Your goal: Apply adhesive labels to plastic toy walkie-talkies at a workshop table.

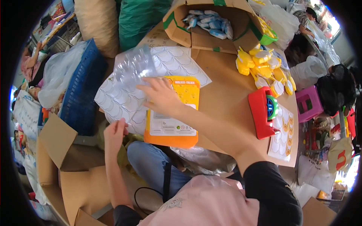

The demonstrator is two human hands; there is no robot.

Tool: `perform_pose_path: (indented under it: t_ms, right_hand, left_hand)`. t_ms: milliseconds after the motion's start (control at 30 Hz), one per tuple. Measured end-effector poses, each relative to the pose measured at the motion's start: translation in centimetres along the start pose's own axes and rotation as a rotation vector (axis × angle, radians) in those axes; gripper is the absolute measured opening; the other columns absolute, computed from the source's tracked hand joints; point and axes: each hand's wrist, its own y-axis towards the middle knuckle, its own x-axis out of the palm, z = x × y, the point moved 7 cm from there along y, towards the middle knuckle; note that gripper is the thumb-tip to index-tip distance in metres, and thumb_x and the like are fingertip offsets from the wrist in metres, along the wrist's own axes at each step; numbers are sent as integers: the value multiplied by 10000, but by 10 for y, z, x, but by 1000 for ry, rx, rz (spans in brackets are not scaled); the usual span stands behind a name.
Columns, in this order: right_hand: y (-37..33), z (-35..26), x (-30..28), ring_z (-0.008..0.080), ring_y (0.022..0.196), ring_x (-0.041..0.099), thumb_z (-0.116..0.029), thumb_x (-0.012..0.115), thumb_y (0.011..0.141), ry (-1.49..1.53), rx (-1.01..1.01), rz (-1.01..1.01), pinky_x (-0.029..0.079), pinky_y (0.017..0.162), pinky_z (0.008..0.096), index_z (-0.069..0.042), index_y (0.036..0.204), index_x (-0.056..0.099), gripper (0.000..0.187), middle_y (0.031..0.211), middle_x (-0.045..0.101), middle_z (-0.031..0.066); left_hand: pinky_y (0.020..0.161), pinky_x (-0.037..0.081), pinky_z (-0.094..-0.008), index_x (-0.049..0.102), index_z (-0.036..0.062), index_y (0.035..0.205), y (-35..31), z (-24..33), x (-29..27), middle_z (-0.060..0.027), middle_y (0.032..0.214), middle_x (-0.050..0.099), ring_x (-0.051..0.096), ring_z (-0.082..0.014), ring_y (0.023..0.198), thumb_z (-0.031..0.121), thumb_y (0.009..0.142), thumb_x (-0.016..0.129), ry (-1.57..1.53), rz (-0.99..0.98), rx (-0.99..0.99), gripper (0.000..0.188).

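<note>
Brown cardboard (222, 101) makes the work surface across the middle of the frame. At left stands a blue crate (81, 90). Next, left of centre, the left hand (114, 133) has its fingers bent close together; whether it holds something, I cannot tell. Transparent plastic (132, 67) lies higher, near the fingertips of the right hand (162, 97), whose fingers are spread wide. Under this hand, and apart from the left one, an orange-yellow package (173, 141) lies flat at centre. Toward the right stands a red tape dispenser (258, 113).
</note>
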Motion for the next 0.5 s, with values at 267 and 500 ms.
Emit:
perform_pose_path:
  t_ms: [267,500]
  right_hand:
    - [-246,1,-96,106,863,588,-91,515,954,907,1041,205,478,766,231,17,1099,556,186,919,619,50]
    - [-304,11,-195,118,768,607,-54,552,907,479,1087,234,492,681,253,3,1022,615,142,835,641,52]
  left_hand:
    - [661,540,-320,508,26,1188,-31,-18,95,-118,1005,661,674,-225,807,474,969,399,-590,-554,-435,510]
    - [432,425,-294,517,-4,1125,-46,20,119,-133,834,637,602,-227,569,329,928,514,-459,-680,-319,387]
